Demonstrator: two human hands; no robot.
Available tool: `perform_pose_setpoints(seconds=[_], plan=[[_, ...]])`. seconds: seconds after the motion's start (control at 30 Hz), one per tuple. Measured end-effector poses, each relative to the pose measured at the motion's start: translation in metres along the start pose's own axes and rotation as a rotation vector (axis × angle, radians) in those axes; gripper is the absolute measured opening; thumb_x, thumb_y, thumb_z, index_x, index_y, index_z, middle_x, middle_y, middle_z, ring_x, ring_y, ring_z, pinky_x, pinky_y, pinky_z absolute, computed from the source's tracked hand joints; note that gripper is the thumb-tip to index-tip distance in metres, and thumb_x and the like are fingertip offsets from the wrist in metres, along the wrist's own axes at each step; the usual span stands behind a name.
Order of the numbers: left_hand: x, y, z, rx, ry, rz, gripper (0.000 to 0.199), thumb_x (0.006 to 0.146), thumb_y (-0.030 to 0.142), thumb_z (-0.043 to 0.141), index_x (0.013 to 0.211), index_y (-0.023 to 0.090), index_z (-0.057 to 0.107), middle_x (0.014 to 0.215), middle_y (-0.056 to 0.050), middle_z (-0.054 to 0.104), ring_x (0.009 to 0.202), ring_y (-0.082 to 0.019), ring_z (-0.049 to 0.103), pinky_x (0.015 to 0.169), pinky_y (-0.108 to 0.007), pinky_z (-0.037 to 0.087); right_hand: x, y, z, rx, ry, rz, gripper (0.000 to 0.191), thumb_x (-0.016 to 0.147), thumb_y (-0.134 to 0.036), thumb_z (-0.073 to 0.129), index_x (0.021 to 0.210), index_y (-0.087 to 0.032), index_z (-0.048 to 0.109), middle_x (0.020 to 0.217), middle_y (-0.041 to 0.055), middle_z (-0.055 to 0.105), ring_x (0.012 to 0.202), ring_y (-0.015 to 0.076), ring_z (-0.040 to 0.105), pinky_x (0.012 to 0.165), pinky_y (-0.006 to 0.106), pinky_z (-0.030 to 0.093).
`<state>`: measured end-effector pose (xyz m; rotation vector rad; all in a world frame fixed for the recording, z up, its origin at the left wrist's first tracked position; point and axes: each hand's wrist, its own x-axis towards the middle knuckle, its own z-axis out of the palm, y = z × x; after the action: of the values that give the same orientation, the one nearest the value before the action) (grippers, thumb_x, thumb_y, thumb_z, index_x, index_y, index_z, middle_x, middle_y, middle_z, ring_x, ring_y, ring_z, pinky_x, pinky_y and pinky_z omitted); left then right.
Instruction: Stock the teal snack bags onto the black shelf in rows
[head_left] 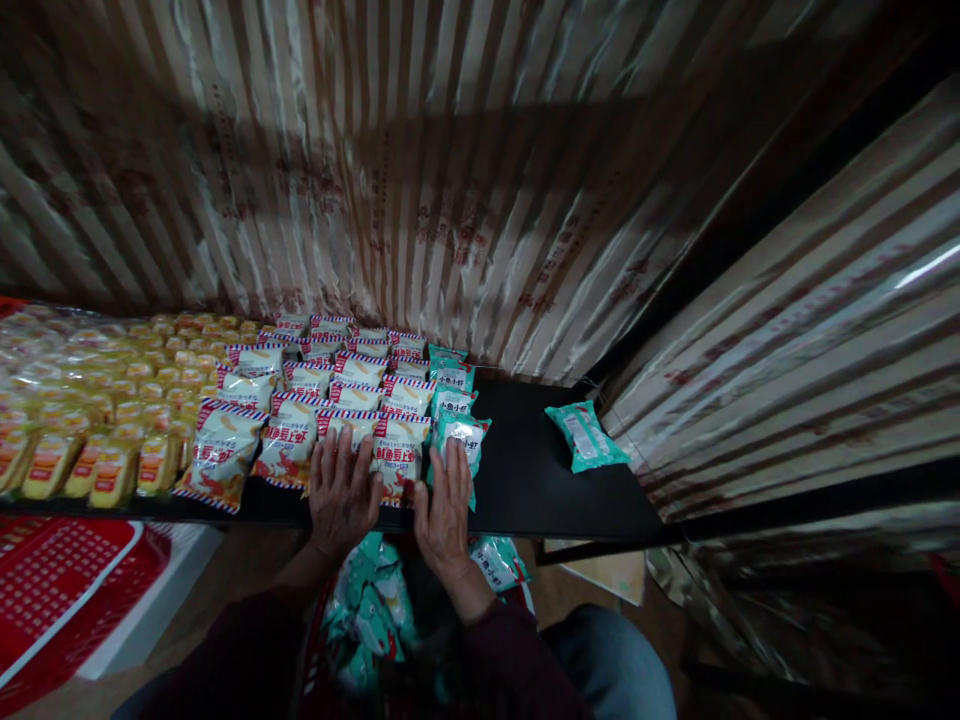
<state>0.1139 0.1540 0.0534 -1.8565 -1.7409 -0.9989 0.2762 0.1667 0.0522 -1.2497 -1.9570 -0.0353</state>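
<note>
- Teal packet (472, 440): at the front end of a column of teal packets (454, 376), on the black shelf (517, 460); partly covered by the right grip (442, 510);
- long axis roughly front to back, far end tipped slightly to the right; far edge and right side showing past the fingers;
- directly under the fingers of the right grip, ahead of the palm; off to the right of the left grip (345, 495), so clearly nearer to the right one;
- right grip: palm down, fingers stretched out and close together, thumb spread off to the left; not wrapped round the packet; cannot tell how firmly pressed;
- left grip: palm down, fingers slightly fanned over a pale packet (357, 419) with striped edges; no hold around it visible;
- between the two grips, a front-row packet (401, 452) of the same pale kind; more pale packets (300, 380) in rows behind and to the left, then yellow wrapped cakes (112, 470);
- lone teal packet (586, 437) near the right end of the shelf, well apart from the right grip;
- below the shelf edge, between the forearms, a heap of teal packs (371, 600); at far left, a red basket (75, 545).
</note>
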Motion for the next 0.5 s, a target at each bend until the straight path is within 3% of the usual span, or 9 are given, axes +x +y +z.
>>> perform_pose_setpoints(seconds=[0.2, 0.33, 0.5], plan=[[-0.006, 0.034, 0.002, -0.08, -0.1, 0.072, 0.05, 0.087, 0.029, 0.055, 0.134, 0.014, 0.05, 0.148, -0.018, 0.041, 0.145, -0.033, 0.021, 0.114, -0.051, 0.026, -0.007, 0.038, -0.009, -0.045, 0.103, 0.219, 0.052, 0.098, -0.032, 0.035, 0.148, -0.018, 0.027, 0.158, 0.0164, 0.016, 0.147, 0.0301, 0.009, 0.111, 0.059, 0.024], [-0.011, 0.054, 0.008, -0.121, -0.15, 0.133, 0.051, 0.087, 0.03, 0.054, 0.135, 0.014, 0.05, 0.147, -0.016, 0.042, 0.144, -0.032, 0.022, 0.115, -0.051, 0.025, -0.008, 0.057, -0.007, 0.067, 0.072, 0.329, 0.06, 0.097, -0.042, 0.035, 0.149, -0.016, 0.022, 0.157, 0.0183, 0.016, 0.146, 0.0292, 0.011, 0.113, 0.058, 0.023], [-0.01, 0.067, 0.015, -0.14, -0.179, 0.155, 0.053, 0.086, 0.032, 0.055, 0.136, 0.017, 0.05, 0.149, -0.014, 0.04, 0.145, -0.032, 0.02, 0.116, -0.049, 0.023, 0.002, 0.063, -0.003, 0.209, 0.019, 0.414, 0.071, 0.093, -0.052, 0.039, 0.149, -0.012, 0.021, 0.152, 0.0198, 0.028, 0.143, 0.0292, 0.023, 0.114, 0.054, 0.025]])
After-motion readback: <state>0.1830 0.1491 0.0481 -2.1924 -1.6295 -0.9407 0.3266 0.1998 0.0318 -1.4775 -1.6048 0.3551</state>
